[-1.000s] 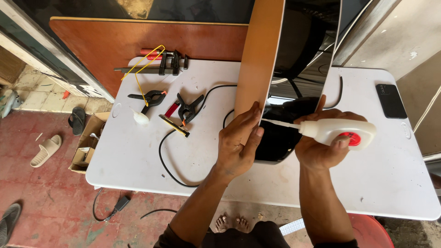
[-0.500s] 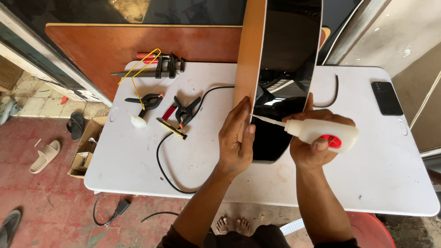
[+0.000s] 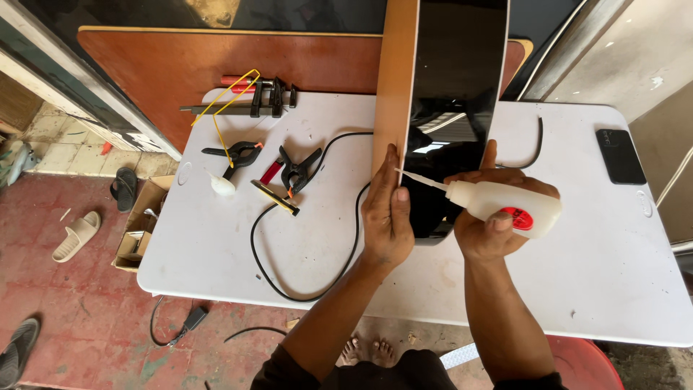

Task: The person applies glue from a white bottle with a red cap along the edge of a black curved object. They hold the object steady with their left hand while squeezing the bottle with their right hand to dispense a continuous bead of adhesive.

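Observation:
A tall board (image 3: 451, 94) with a glossy black face and a tan wooden edge stands upright on the white table (image 3: 592, 289). My left hand (image 3: 388, 217) grips its lower tan edge, thumb on the black side. My right hand (image 3: 491, 227) holds a white squeeze bottle (image 3: 505, 206) with a red label. The bottle's thin nozzle points left and its tip touches the board's edge by my left thumb.
Left on the table lie black spring clamps (image 3: 299, 170), a bar clamp (image 3: 267, 97), a yellow wire, a small white bottle (image 3: 220, 185) and a black cable (image 3: 303, 238). A dark phone (image 3: 621, 155) lies at the right. A brown panel (image 3: 216, 68) leans behind. Sandals and a cardboard box (image 3: 137, 224) are on the floor.
The board has turned so more of its black face shows. The bottle's nozzle has moved up to the board's edge by my left thumb.

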